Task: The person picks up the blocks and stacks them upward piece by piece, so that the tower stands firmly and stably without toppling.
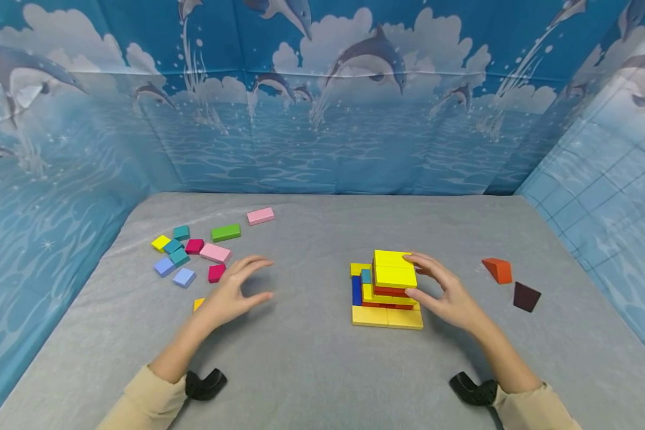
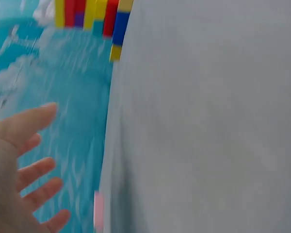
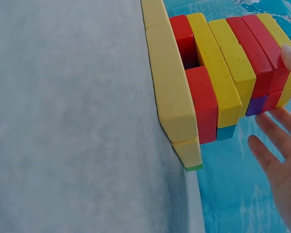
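Note:
A stepped stack of wooden blocks stands right of centre in the head view. Cream blocks form its base; red, yellow, blue, teal and purple ones rise above them, topped by yellow blocks. My right hand is at the upper right side of the stack, thumb toward the front and fingers behind. In the right wrist view, its thumb overlaps the upper red block; firm contact cannot be told. My left hand hovers left of the stack, holding nothing, thumb and fingers spread apart.
Loose blocks lie at the left, among them a green block, a pink block and a light-blue block. An orange wedge and a dark brown block lie at right. A dolphin-print curtain surrounds the grey table.

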Tool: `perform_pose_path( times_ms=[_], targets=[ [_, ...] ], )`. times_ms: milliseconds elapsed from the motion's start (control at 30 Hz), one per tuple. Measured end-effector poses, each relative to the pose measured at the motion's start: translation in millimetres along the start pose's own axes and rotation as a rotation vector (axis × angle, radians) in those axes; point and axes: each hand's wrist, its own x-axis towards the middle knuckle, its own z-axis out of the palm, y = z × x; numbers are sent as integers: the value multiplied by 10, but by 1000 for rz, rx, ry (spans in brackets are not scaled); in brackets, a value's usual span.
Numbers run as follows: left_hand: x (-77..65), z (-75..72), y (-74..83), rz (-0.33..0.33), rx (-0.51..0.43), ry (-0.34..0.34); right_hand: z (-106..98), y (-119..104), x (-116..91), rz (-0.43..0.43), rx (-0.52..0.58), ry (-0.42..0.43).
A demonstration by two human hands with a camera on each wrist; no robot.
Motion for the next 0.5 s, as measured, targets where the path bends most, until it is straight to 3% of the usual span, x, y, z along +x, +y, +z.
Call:
perform_pose_path(
  times_ms=[133, 267, 500],
  targets=[
    [-333, -240, -206, -34, 85, -25, -30, -154, 39, 2, 0, -10],
    [-602, -449, -372, -74, 105, -73, -27, -177, 45, 2, 3, 3],
    [-830, -670, -440, -201, 28, -170, -25, -160, 35, 0, 7, 14]
  ],
)
